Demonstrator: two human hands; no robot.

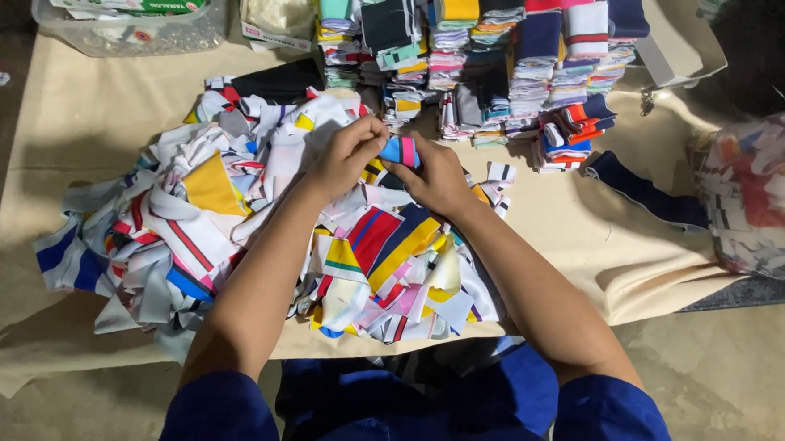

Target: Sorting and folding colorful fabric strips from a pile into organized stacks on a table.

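Observation:
My left hand (349,154) and my right hand (434,180) meet above a loose heap of striped fabric pieces (231,221). Together they pinch a small folded fabric piece (401,150), blue with a pink stripe. Both hands have fingers closed on it. The heap spreads over a beige cloth (84,124) on the floor, in front of my knees in blue clothing.
Neat stacks of folded striped fabric (500,56) stand behind the heap. A clear plastic bin (125,19) with cartons sits at the back left. A clear bag full of fabric scraps (761,191) lies at the right. A dark blue strip (645,193) rests near it.

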